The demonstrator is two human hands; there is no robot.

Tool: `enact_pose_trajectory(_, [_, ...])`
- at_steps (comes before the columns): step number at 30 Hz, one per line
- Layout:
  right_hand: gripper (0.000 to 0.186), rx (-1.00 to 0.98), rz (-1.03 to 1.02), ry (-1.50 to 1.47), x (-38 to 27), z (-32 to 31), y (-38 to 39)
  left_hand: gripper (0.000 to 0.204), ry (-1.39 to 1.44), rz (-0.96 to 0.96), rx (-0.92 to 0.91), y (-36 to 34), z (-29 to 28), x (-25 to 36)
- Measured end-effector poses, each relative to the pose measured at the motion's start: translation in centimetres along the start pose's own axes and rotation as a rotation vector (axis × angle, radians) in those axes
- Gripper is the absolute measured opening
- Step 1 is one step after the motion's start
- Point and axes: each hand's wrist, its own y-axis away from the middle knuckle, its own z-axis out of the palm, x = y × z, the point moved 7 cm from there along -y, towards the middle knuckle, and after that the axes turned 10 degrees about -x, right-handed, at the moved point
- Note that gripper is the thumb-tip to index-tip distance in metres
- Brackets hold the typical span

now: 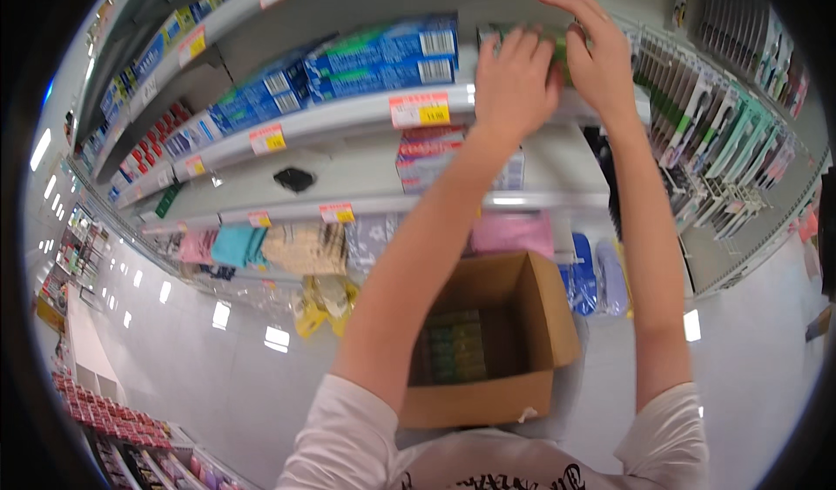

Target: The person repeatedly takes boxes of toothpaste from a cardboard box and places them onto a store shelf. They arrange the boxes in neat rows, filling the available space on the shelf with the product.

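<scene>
On the upper shelf, at its right end, sit green boxes, mostly hidden by my hands. My left hand lies over their front with its fingers spread. Just to its right, my right hand is open, its thumb apart from the stretched fingers, beside the boxes' right side. Whether either palm touches them I cannot tell. Below my arms stands an open cardboard box with several green packs on its bottom.
Blue toothpaste boxes are stacked left of my hands. Price tags line the shelf edge. One shelf down are red and white boxes and a dark object. Folded cloths lie lower. Toothbrushes hang at the right.
</scene>
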Motion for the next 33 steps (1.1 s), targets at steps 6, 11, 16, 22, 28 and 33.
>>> enact_pose_trajectory(6, [0.017,0.040,0.466,-0.335,-2.5,0.7,16.9,0.015,0.452,-0.080,-0.174,8.1,-5.5,3.1])
enact_pose_trajectory(11, [0.013,-0.473,0.728,-0.655,-5.3,8.4,27.0,0.004,0.365,-0.295,-1.171,26.8,-5.4,6.8])
enact_pose_trajectory(16, [0.014,-0.873,0.651,-0.752,-9.9,13.9,32.3,0.024,0.078,-0.060,-2.181,44.5,-3.5,7.6])
enact_pose_trajectory(22, [0.037,-1.690,0.724,-0.500,-10.6,16.1,41.9,0.032,0.168,-0.108,-2.394,52.9,1.3,9.4])
enact_pose_trajectory(28, [0.037,-1.594,0.723,-0.515,-11.4,15.2,41.7,0.030,0.244,-0.255,-2.200,64.0,3.8,8.5])
enact_pose_trajectory(33, [0.040,-1.664,0.805,-0.605,-11.7,14.9,42.0,0.031,0.377,-0.248,-2.143,64.3,5.0,10.6])
